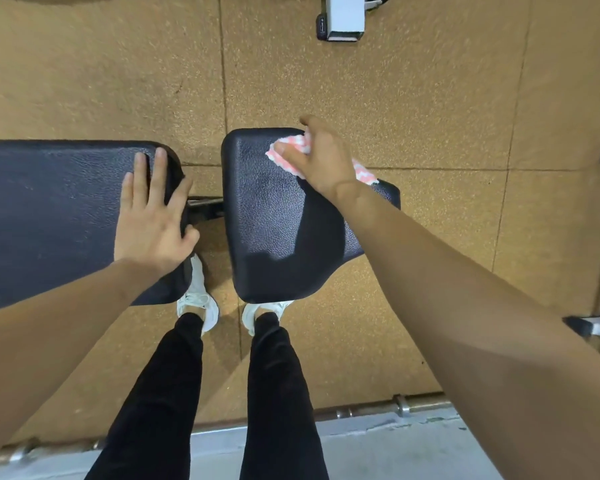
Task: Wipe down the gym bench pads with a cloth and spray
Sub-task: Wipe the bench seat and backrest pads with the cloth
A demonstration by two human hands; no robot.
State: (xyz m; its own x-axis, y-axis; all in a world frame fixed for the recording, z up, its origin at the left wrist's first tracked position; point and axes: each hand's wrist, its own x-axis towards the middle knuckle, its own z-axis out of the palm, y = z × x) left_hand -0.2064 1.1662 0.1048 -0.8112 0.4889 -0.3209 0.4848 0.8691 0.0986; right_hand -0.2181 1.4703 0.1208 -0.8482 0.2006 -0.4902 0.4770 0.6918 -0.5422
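Two black padded bench sections lie below me. The long back pad (49,216) runs off to the left and the shorter seat pad (271,230) sits to its right, with a gap between them. My left hand (149,216) rests flat on the right end of the back pad, fingers spread. My right hand (321,161) presses a pink-and-white patterned cloth (284,148) onto the far right corner of the seat pad. Part of the cloth (364,171) sticks out behind the wrist. No spray bottle is in view.
The floor (430,98) is tan speckled rubber tiles. A white machine foot with black caps (343,19) stands at the top. A metal bar (378,407) crosses the floor behind my feet. My legs in black trousers and white shoes (198,299) stand at the bench's near edge.
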